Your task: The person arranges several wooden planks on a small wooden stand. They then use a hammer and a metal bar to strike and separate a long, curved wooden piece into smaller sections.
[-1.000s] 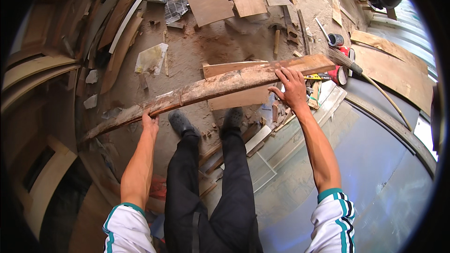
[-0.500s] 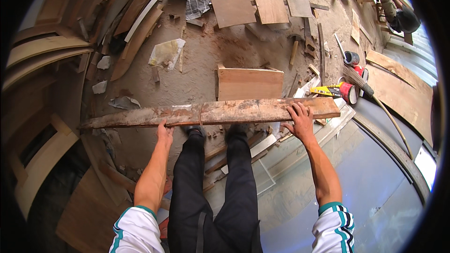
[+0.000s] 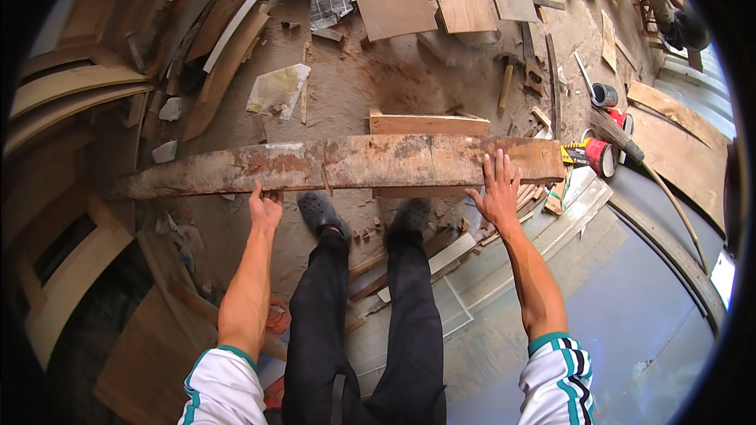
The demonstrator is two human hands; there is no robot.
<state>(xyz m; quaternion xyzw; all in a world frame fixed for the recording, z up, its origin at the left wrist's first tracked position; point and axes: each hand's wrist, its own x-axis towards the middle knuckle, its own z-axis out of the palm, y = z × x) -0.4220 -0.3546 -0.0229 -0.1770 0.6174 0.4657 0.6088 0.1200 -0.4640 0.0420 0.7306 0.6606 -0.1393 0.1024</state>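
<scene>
Floor (image 3: pixel 354 79): brown, dusty, strewn with wood scraps. Lower right: smooth grey-blue sheet (image 3: pixel 606 291). Long, weathered brown wooden plank (image 3: pixel 378 164): runs crosswise in front of the body, broad stained face up, right end square-cut. Long-handled brush broom (image 3: pixel 636 153): lies right of the plank. Light-brown wooden box-like piece (image 3: pixel 429 124): partly hidden behind the plank; contact between them cannot be told. Dark grey perforated clogs (image 3: pixel 321 212): near the plank's lower edge. Right hand (image 3: pixel 498 193): grip unclosed, fingers spread flat on the plank's face near its right end. Left hand (image 3: pixel 266 208): at the lower edge, palm upward; fingers partly hidden, closure of grip cannot be told. Wooden-handled hammer (image 3: pixel 505 86): beyond the box-like piece. Red-and-dark cylindrical can (image 3: pixel 601 158): just beyond the plank's right end.
</scene>
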